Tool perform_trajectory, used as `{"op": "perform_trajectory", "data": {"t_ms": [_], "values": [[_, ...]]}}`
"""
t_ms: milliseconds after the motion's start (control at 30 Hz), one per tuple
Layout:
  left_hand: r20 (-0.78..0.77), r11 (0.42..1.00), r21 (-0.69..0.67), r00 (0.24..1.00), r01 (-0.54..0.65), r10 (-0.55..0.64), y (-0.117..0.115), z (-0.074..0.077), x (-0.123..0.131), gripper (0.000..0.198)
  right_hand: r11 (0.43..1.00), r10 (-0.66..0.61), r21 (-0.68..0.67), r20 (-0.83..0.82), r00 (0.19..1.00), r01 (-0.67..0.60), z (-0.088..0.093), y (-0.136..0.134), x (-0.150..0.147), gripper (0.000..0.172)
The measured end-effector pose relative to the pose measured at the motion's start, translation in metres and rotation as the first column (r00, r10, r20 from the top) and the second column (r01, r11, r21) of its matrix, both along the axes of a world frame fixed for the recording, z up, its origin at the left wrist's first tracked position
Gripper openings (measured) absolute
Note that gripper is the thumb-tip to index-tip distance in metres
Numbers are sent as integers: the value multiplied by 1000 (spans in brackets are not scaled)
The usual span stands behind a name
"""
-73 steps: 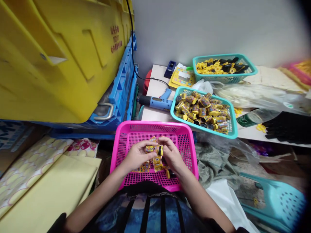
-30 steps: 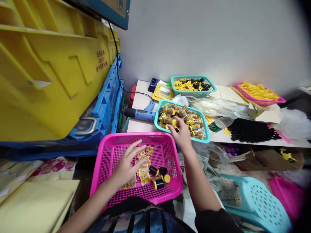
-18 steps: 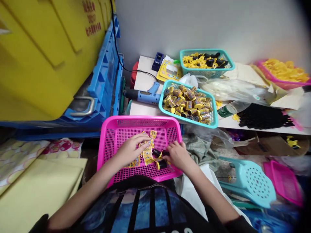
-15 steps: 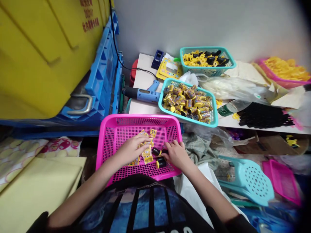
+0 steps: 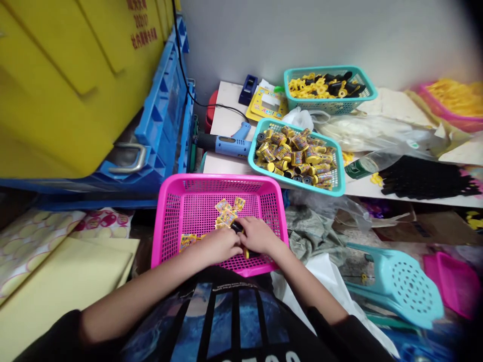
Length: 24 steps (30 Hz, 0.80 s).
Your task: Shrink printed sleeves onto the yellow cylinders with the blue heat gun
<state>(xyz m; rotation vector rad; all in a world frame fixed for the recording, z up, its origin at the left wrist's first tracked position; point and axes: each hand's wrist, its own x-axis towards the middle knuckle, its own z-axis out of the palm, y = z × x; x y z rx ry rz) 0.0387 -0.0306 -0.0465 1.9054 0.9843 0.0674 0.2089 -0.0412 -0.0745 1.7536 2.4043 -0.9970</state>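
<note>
Both my hands are inside a pink plastic basket [image 5: 163, 221] in front of me. My right hand [image 5: 258, 235] curls its fingers over a small black tube [image 5: 237, 227], whose far end sticks out past them. Right beside it, my left hand [image 5: 222, 245] has its fingers bent and drawn together; what they hold, if anything, is hidden. Beneath my right hand a second black tube with a yellow cap [image 5: 246, 253] partly shows. Several yellow printed sleeves [image 5: 226, 213] lie just beyond my fingers, and more printed sleeves [image 5: 187, 241] lie left of my left wrist.
On the white table stand a teal basket of labelled small bottles [image 5: 298, 151], a teal basket of yellow and black parts [image 5: 324, 88] and a blue heat gun [image 5: 232, 146]. Blue and yellow crates [image 5: 151, 120] rise at left. A light-blue stool [image 5: 411, 281] stands at right.
My left hand has come off the printed sleeves, moving toward me and rightward to meet my right hand. My right hand has shifted slightly left, over the black tubes.
</note>
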Motion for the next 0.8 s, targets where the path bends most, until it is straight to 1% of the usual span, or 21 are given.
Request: {"op": "perform_trajectory", "data": {"t_ms": [67,133,167,233,300,333,400,467,500,567,633,700,800], "values": [[-42,998,-28,997,-60,59,-11,-12,11,9,999,-42,-5,-71,997,42,-6,2,-1,42],[-78,991,-36,989,-130,127,-17,-22,17,12,996,-84,-17,-173,981,82,-11,5,0,39],[-88,987,-36,984,-159,156,-17,-26,18,13,993,-117,-22,-230,966,115,-13,6,1,38],[-95,979,-24,975,-203,199,-15,-31,18,14,973,-224,-29,-346,911,228,-15,10,7,37],[-98,974,-1,969,-226,225,-12,-33,19,19,928,-350,-50,-457,817,369,-13,16,14,42],[-102,974,10,969,-227,227,-11,-34,20,22,901,-402,-73,-513,758,428,-11,18,17,48],[-112,978,31,971,-208,210,-10,-35,24,20,856,-466,-138,-621,630,498,-5,23,21,57],[-117,984,49,978,-170,175,-10,-37,26,15,827,-494,-202,-706,507,525,2,27,22,59],[-116,987,58,980,-153,159,-10,-38,25,16,813,-506,-233,-735,451,533,6,27,22,56],[-112,988,75,984,-133,141,-9,-40,22,20,787,-534,-300,-770,350,540,10,27,22,51],[-110,987,86,983,-137,146,-6,-42,15,19,758,-566,-371,-783,258,537,12,24,22,51],[-104,982,90,979,-164,173,-2,-44,10,15,733,-590,-427,-787,182,529,11,20,23,52],[-82,971,74,969,-226,231,7,-43,4,8,713,-602,-468,-790,115,522,12,13,23,52]]}}
